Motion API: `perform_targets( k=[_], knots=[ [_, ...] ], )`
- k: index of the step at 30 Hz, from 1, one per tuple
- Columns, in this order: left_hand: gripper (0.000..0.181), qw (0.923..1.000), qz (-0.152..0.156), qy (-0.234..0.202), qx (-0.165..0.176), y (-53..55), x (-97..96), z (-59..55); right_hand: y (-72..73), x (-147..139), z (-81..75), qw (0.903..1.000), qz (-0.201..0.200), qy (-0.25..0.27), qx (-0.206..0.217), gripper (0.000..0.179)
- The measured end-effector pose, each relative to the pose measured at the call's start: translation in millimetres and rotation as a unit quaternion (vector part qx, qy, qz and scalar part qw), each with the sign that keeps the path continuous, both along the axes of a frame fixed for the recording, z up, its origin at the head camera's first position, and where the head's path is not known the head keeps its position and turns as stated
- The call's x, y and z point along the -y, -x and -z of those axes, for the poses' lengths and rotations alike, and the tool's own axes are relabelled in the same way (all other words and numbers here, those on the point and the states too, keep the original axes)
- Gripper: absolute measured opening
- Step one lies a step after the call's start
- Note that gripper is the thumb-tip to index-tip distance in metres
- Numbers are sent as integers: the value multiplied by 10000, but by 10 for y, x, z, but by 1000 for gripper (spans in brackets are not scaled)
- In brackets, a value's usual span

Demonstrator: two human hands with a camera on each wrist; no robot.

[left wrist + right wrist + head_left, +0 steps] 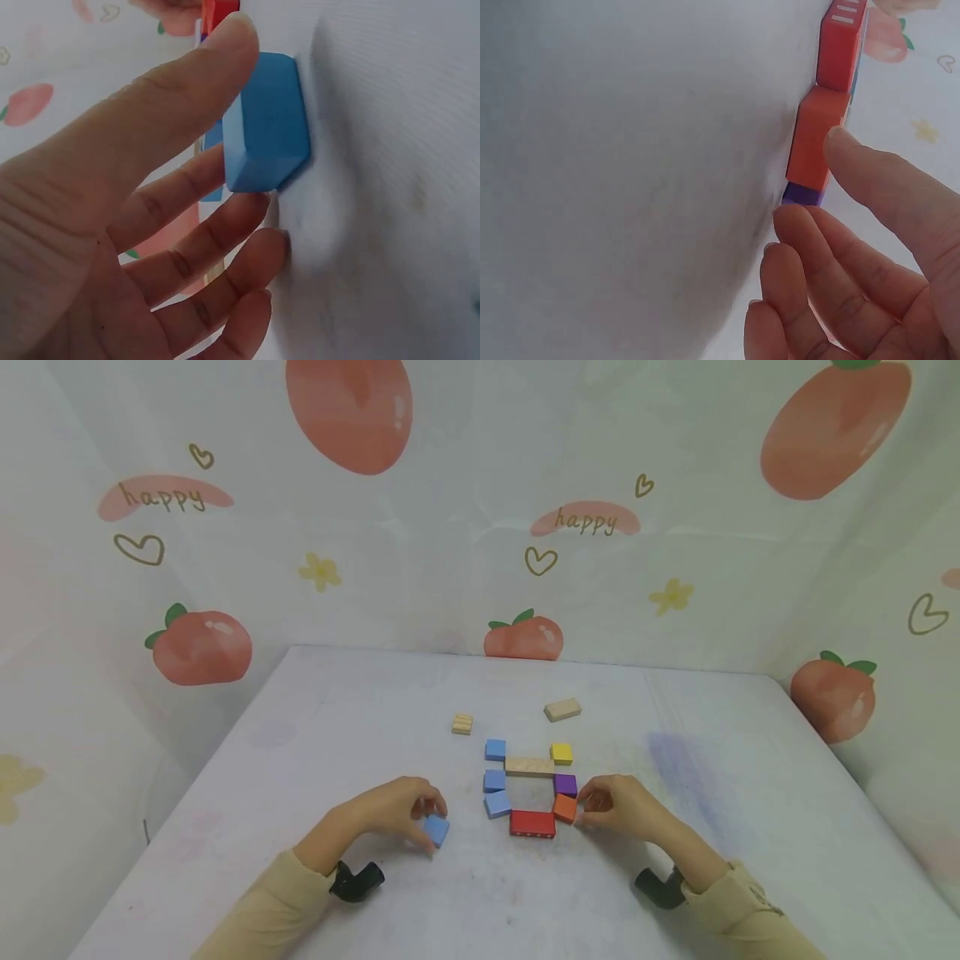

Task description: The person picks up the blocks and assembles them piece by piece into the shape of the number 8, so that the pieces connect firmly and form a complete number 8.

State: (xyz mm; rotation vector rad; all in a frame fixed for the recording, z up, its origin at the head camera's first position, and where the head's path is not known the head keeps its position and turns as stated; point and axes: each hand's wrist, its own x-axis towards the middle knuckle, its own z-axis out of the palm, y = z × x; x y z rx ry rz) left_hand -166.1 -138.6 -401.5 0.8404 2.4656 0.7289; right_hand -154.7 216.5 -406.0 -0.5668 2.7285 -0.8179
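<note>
In the head view my left hand [399, 810] is left of a group of wooden blocks, its thumb and fingers about a single blue block [436, 831]. The left wrist view has the thumb along one side of that blue block [271, 120] and the index finger at another. My right hand [618, 807] lies to the right of the group, fingers bent loosely and nothing between them. Its thumb tip is right at the orange block [815, 139], and its fingertips are near the purple block [802, 195]. A red block [532, 824] closes the near side, beside the orange one.
Along the group's left side are several more blue blocks [497, 804]. A plain wooden plank [529, 767] spans the far side, near a yellow block [562, 754]. Farther back lie a small ridged wood piece [462, 724] and a plain wooden block [562, 709]. Printed cloth [450, 527] hangs behind.
</note>
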Motion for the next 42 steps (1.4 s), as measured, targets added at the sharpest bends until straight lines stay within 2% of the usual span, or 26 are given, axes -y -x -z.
perform_targets(
  k=[4,8,14,18,22,27,29,32,39,42],
  knots=[
    [36,10000,34,-66,58,-1,34,19,46,-30,-1,10000,63,-32,43,23],
    [32,9997,130,-181,-39,13,50,46,143,-64,-19,9998,158,-65,-56,24],
    [29,9997,132,-191,-75,39,47,59,397,-72,-16,9990,238,-42,-387,20],
    [29,9997,74,-168,-159,63,21,38,565,-55,7,9988,302,49,-393,22],
    [33,9992,-279,-21,-300,116,-44,9,678,-38,33,9991,269,131,-292,25],
    [36,9934,-981,141,-581,192,-165,-75,748,-19,71,9993,312,209,-20,28],
    [36,9907,-1159,166,-687,234,-217,-110,756,-19,84,9992,311,244,25,29],
    [34,9884,-1257,147,-836,321,-308,-155,757,-29,93,9993,244,296,14,31],
    [34,9826,-1237,169,-1373,599,-507,-190,754,-42,93,9991,258,333,48,33],
    [35,9797,-1314,242,-1495,728,-587,-186,759,-41,95,9991,270,314,82,33]
  ],
)
